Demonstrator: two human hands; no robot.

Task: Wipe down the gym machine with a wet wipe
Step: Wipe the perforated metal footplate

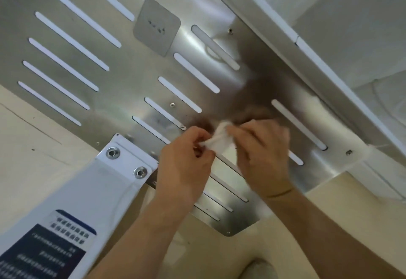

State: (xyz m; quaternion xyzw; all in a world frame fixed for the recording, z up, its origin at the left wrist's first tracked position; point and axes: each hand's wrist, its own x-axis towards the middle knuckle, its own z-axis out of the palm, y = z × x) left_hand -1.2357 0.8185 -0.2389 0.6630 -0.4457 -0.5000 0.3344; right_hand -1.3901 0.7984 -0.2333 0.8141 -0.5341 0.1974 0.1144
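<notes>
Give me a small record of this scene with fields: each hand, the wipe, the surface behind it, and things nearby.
left: left hand pinches one end of the small white crumpled wet wipe
right: right hand holds the other end; blurred
wipe contact: cannot tell if it touches the panel
surface: brushed silver metal panel with long slots
nearby: white frame beam, two round bolts, dark blue label, grey square plate

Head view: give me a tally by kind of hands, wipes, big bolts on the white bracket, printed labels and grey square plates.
hands: 2 (left hand, right hand)
wet wipe: 1
bracket bolts: 2
printed label: 1
grey square plate: 1
Total: 7
</notes>
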